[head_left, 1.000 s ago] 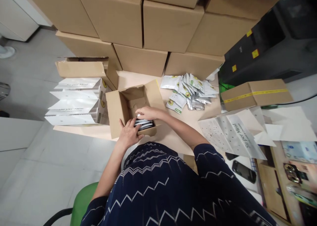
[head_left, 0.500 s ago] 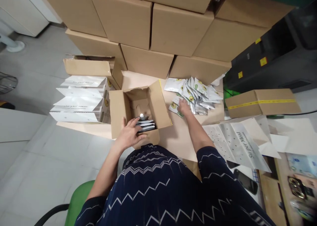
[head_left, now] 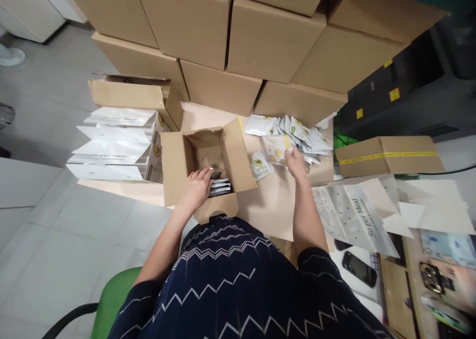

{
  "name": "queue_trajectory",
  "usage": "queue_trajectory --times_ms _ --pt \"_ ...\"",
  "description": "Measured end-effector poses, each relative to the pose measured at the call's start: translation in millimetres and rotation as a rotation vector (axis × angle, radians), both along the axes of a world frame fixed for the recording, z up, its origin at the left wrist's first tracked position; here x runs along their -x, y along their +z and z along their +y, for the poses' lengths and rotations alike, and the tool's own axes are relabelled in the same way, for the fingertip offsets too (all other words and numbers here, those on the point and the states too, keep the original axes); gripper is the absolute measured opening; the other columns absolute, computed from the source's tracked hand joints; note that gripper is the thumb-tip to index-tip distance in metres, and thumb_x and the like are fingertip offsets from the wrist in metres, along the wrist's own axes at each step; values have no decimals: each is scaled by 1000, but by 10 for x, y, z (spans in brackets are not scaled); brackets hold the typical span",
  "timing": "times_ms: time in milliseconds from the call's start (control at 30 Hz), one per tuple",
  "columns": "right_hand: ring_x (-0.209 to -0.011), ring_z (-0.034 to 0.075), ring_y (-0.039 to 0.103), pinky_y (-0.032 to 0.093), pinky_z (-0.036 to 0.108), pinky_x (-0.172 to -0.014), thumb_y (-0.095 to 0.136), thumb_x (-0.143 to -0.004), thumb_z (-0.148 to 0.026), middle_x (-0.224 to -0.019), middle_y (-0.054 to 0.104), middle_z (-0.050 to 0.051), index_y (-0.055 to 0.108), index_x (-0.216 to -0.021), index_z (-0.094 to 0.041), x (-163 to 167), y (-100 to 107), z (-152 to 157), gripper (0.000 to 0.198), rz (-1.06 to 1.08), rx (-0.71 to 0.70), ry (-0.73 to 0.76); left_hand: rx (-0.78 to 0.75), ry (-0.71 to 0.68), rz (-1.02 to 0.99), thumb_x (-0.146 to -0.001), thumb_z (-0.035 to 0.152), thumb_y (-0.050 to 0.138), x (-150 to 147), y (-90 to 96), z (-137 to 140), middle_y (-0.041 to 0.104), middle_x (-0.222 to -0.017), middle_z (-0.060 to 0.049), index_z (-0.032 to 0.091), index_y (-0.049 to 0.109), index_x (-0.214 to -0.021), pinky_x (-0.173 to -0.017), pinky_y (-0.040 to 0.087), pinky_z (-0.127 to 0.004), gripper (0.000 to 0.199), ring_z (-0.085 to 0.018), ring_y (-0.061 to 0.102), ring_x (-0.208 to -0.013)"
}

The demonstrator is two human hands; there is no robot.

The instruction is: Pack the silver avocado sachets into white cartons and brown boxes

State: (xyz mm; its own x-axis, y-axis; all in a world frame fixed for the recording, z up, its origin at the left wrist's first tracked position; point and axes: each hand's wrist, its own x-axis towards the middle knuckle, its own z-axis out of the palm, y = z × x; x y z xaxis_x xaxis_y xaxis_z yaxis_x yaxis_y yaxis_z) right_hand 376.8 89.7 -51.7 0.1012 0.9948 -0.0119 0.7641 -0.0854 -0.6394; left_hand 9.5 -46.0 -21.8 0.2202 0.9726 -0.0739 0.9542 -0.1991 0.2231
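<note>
An open cardboard box point(head_left: 238, 155) stands on the table in front of me, with several pouches point(head_left: 220, 187) on edge at its near end. My left hand point(head_left: 200, 188) lies over the box's left side, fingers outstretched beside these pouches. A small white-tipped thing shows at its fingertips, too covered to name. My right hand point(head_left: 296, 163) grips a white and yellow pouch point(head_left: 275, 149) by its right edge, above a pile of pouches point(head_left: 297, 131). One white pouch with an avocado print point(head_left: 259, 164) lies between the box and that pile.
Large cardboard boxes point(head_left: 219, 91) are stacked along the back. Printed white cartons point(head_left: 115, 145) and another open box point(head_left: 126, 95) stand at left. To the right are a yellow-taped box point(head_left: 386, 154), flat printed cartons point(head_left: 357, 210) and a phone point(head_left: 359, 268). A green chair point(head_left: 115, 294) is near.
My right hand has lifted a white and yellow pouch from the pile and moved right. My left hand has shifted slightly up, its fingers now covering the white-tipped thing.
</note>
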Motion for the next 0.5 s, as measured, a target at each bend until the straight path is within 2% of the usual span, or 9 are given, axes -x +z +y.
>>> queue_trajectory --times_ms 133,233,300,333,400,500 --pt "-99 22 67 56 40 -87 49 -93 -51 -113 71 7 62 -118 -24 -41 747 -151 39 378 -221 101 1 -1 -2 -102 34 39 -5 39 -11 58 -143 -13 14 55 -139 -109 42 -46 45 -30 55 -127" --pt "-101 22 68 55 40 -89 49 -95 -49 -114 71 6 60 -124 -28 297 1334 -230 38 427 -309 298 1 20 2 -101 37 40 -34 44 -32 57 -144 -13 16 55 -139 -110 40 -47 46 -30 54 -128" --pt "-103 22 67 53 38 -90 47 -97 -46 -114 71 5 61 -125 -27 672 1570 -236 37 344 -282 464 -1 27 8 -101 38 40 -54 38 -53 57 -145 -13 16 56 -139 -110 39 -47 46 -31 53 -129" --pt "-103 22 66 52 37 -91 46 -98 -43 -114 71 6 62 -124 -25 887 1622 -222 36 279 -251 547 -2 31 11 -101 38 40 -61 34 -64 57 -145 -13 16 56 -139 -110 39 -47 47 -31 53 -129" --pt "-103 22 66 50 35 -91 42 -100 -34 -114 72 7 62 -125 -20 1341 1593 -167 36 137 -162 716 -6 37 17 -101 39 40 -70 27 -82 57 -145 -13 15 56 -138 -110 39 -46 47 -31 53 -128" --pt "-103 21 66 47 30 -88 40 -99 -21 -116 72 10 61 -127 -14 1967 1317 -36 36 -103 -3 950 -9 37 12 -101 38 40 -75 20 -97 57 -145 -12 15 55 -139 -110 39 -46 47 -30 54 -128"
